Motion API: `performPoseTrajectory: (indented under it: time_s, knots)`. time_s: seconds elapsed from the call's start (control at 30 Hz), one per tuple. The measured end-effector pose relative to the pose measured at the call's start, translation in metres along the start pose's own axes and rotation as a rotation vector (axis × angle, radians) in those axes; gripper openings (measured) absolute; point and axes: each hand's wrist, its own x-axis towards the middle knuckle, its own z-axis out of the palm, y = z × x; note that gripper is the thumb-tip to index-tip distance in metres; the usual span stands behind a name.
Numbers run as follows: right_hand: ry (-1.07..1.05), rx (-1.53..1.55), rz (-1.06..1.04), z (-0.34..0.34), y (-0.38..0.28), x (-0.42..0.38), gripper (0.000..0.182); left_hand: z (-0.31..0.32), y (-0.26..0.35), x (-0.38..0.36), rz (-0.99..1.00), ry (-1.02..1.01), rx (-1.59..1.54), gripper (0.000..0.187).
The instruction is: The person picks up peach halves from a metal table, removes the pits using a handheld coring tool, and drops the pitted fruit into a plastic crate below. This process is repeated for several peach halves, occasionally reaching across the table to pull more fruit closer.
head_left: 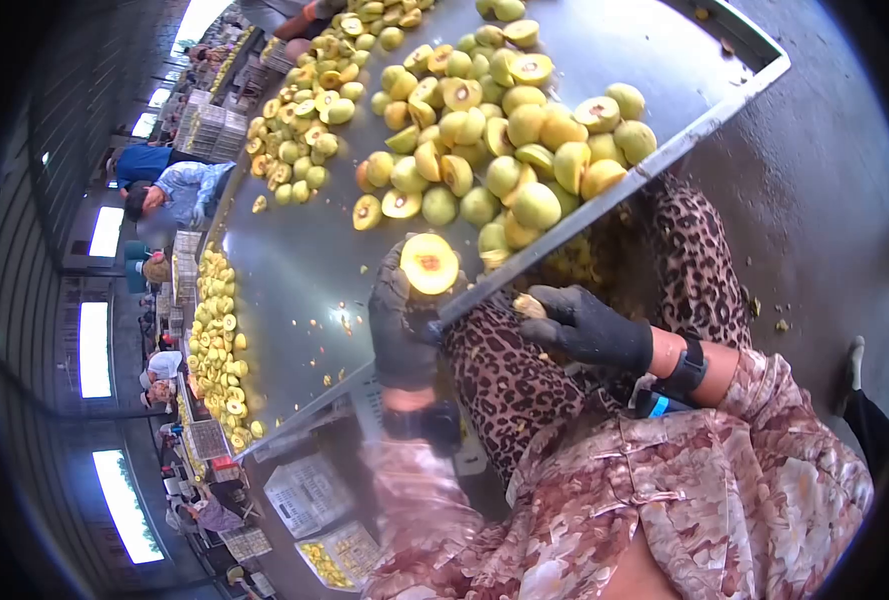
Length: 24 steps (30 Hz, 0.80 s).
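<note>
My left hand (401, 325), in a dark glove, holds a peach half (430, 264) near the table's rim, its yellow cut face turned up and its centre orange-brown. My right hand (590, 325), also gloved, is over my lap beside the rim. Its thumb and fingertips are closed on a small tan lump (530, 305) that looks like a peach pit. Just beyond my hands, a pile of peaches (505, 150) lies on the metal table (305, 260). Many are cut halves, some showing dark red centres.
A raised rim (605, 200) edges the table. More peach halves (220, 350) line its far left side. White crates (310, 495) stand on the floor at lower left, one holding fruit. A person in a light blue shirt (185, 190) is across the table. Scraps litter the floor.
</note>
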Motion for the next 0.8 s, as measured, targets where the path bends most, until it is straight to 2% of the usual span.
performPoseTrajectory:
  time_s: [0.13,0.23,0.27,0.37,0.47,0.57,0.7,0.8]
  knots:
    - [0.022,-0.042,-0.032,0.009,-0.004,-0.001,0.024,0.025,-0.037,-0.028,0.007,0.025,-0.259,0.055]
    - [0.05,0.082,0.022,0.01,0.003,0.0,0.026,0.031,-0.057,-0.036,0.064,0.022,-0.253,0.055]
    - [0.095,0.024,-0.009,0.009,0.004,0.0,0.028,0.037,-0.058,-0.035,0.072,0.013,-0.327,0.051]
    - [0.113,0.036,-0.017,0.007,0.006,0.005,0.03,0.052,-0.06,-0.037,-0.015,0.092,-0.43,0.052]
    - [0.155,0.145,0.042,0.013,0.011,0.01,0.029,0.056,-0.062,-0.03,-0.022,0.015,-0.213,0.046]
    - [0.185,0.069,0.028,0.014,0.011,0.006,0.029,0.066,-0.066,-0.031,-0.005,0.276,-0.222,0.042]
    - [0.166,-0.064,-0.008,0.008,0.01,0.006,0.03,0.066,-0.066,-0.029,0.036,0.206,-0.164,0.042]
    - [0.176,0.029,-0.024,0.009,0.002,0.01,0.028,0.065,-0.067,-0.027,0.135,0.141,0.017,0.04]
